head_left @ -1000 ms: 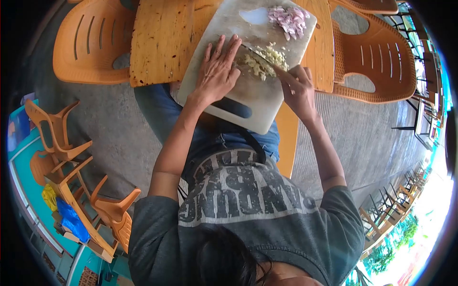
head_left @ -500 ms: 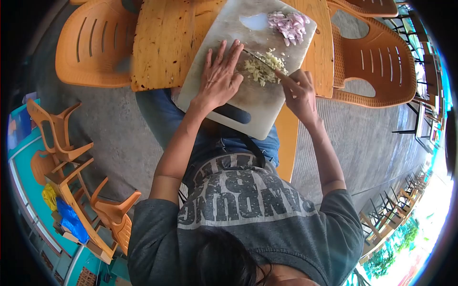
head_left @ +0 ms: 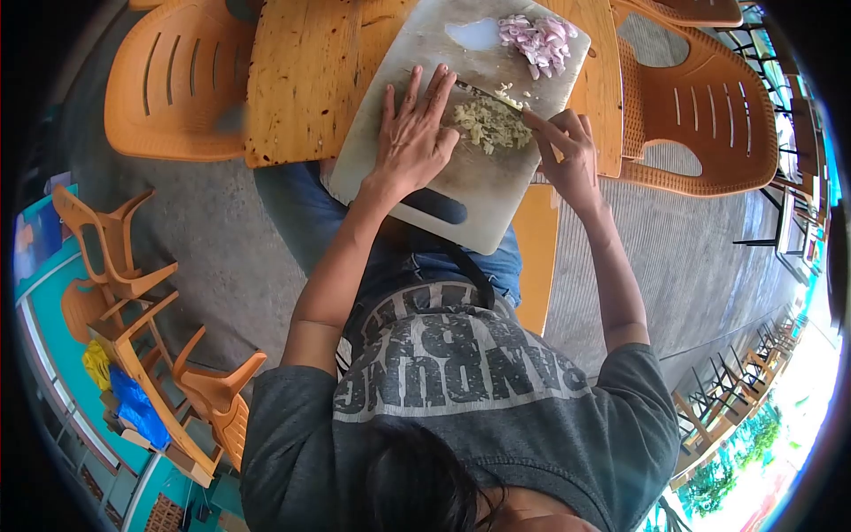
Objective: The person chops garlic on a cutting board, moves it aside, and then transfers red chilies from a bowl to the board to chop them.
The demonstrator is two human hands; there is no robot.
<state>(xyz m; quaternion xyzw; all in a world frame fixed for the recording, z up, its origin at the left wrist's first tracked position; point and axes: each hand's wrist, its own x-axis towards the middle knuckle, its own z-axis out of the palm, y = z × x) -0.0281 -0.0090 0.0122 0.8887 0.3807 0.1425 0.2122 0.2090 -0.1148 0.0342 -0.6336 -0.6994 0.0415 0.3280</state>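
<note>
My right hand (head_left: 570, 160) grips the handle of a knife (head_left: 487, 96), whose narrow blade lies across the far side of a pile of chopped pale garlic (head_left: 489, 126). My left hand (head_left: 415, 137) is spread on the cutting board (head_left: 483, 208), its forefinger by the blade's tip and its thumb left of the garlic. Sliced pinkish shallots (head_left: 541, 44) sit in a heap at the board's far right corner. The board projects over the near edge of the wooden table (head_left: 301, 84).
Orange chairs stand left (head_left: 177, 84) and right (head_left: 700, 115) of the table. A bench (head_left: 537, 257) is beside my right thigh. More chairs and a wooden table with a blue bag (head_left: 137, 410) are at the lower left.
My right hand has shifted slightly right and away from me with the knife, which now lies more along the garlic's far edge. My left hand remains spread in nearly the same place.
</note>
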